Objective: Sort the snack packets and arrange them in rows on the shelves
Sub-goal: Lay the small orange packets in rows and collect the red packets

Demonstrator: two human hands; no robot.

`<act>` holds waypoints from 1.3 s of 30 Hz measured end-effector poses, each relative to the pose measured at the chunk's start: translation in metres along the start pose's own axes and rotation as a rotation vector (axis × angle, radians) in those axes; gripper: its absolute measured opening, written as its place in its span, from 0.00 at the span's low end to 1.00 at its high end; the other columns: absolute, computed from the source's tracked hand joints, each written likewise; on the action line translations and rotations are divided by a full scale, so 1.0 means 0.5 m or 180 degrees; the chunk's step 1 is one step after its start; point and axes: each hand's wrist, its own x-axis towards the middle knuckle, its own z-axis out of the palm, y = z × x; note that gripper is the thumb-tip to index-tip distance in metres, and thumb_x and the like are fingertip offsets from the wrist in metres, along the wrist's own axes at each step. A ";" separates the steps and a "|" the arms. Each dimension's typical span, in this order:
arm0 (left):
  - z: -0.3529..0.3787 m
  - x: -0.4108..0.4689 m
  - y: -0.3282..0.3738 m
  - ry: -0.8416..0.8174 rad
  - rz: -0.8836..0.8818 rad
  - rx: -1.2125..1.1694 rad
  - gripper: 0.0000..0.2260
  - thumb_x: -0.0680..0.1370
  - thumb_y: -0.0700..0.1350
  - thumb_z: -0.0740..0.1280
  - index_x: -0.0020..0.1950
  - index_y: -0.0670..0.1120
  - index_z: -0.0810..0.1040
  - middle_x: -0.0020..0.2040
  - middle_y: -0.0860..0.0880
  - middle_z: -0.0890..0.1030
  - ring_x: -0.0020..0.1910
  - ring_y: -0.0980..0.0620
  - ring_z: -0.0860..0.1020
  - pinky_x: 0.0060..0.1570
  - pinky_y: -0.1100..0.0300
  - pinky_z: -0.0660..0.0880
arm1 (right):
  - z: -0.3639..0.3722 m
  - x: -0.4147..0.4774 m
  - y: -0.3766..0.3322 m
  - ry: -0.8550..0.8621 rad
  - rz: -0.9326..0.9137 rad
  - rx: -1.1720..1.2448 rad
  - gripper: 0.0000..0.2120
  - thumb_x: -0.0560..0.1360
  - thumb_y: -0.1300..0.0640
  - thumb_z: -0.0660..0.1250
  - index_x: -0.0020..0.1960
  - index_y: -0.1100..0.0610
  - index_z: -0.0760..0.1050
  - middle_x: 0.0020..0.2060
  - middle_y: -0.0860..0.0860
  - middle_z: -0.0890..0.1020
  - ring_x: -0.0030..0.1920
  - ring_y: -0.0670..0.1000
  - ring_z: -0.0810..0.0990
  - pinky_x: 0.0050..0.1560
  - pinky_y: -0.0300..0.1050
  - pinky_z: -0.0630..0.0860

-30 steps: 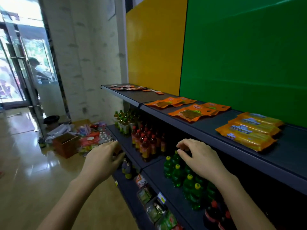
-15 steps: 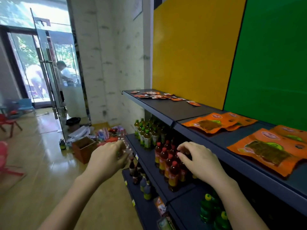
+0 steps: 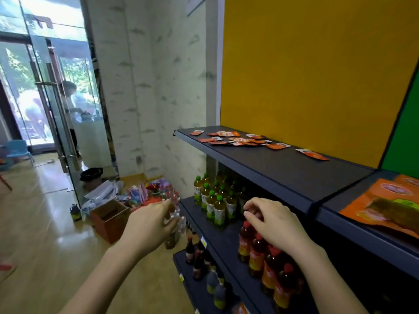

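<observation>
Both hands are empty as far as I can see, raised in front of the shelves at the level of the drinks. Far left, on the floor, a cardboard box [image 3: 108, 217] stands open beside a heap of loose goods [image 3: 145, 191]; whether more snacks lie among them I cannot tell. My left hand [image 3: 149, 225] hangs off the left end of the shelves, back to the camera, fingers loosely bent and a little spread, holding nothing. Past it, green-capped bottles [image 3: 213, 205] stand at the left end of the middle shelf [image 3: 217, 236].

Above them, small red packets [image 3: 240, 140] lie scattered over the back left corner of the top shelf [image 3: 283, 173], some overlapping and at odd angles, with one apart further right along the back edge. My right hand [image 3: 272, 220] hovers over the red-capped bottles [image 3: 256, 250], below the top shelf's front edge, fingers loosely curled, thumb near forefinger, nothing showing between them. Far right, big orange packets [image 3: 390, 207] lie overlapping near the front edge of the neighbouring shelf [image 3: 362, 236].

I judge this to be the approach to the small packets, which are neither sorted nor in rows. Next I must lift both hands over the front edge, reach to that back corner, gather like with like, and lay them flat in lines parallel to the front edge. They look thin, so a fingertip pinch at a rim should serve.
</observation>
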 end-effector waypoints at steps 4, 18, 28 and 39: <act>0.001 0.117 -0.087 0.0040 0.0363 0.0111 0.11 0.78 0.56 0.58 0.53 0.51 0.72 0.49 0.54 0.79 0.46 0.55 0.78 0.38 0.65 0.70 | 0.040 0.126 -0.059 0.0110 0.0151 0.0095 0.10 0.77 0.45 0.59 0.56 0.44 0.74 0.51 0.39 0.79 0.51 0.42 0.78 0.50 0.43 0.76; 0.144 0.458 -0.226 0.0068 0.0829 -0.0431 0.13 0.78 0.57 0.57 0.55 0.53 0.73 0.49 0.56 0.80 0.46 0.56 0.79 0.42 0.62 0.75 | 0.115 0.445 -0.056 0.0451 0.0650 0.0054 0.08 0.78 0.48 0.60 0.55 0.45 0.74 0.49 0.41 0.79 0.48 0.43 0.77 0.50 0.41 0.76; 0.215 0.789 -0.195 0.0285 0.1187 -0.0771 0.10 0.77 0.56 0.60 0.50 0.51 0.74 0.48 0.55 0.80 0.48 0.52 0.79 0.40 0.58 0.72 | 0.107 0.685 0.044 0.0693 0.1092 -0.0288 0.09 0.78 0.48 0.58 0.54 0.45 0.74 0.50 0.43 0.80 0.51 0.48 0.77 0.46 0.45 0.74; 0.306 1.070 -0.109 -0.0071 0.1394 -0.1107 0.11 0.77 0.53 0.61 0.52 0.47 0.77 0.52 0.48 0.81 0.53 0.45 0.77 0.46 0.54 0.71 | 0.093 0.784 0.085 0.0458 0.1606 -0.0947 0.11 0.79 0.48 0.57 0.56 0.46 0.75 0.53 0.45 0.80 0.54 0.49 0.77 0.50 0.46 0.75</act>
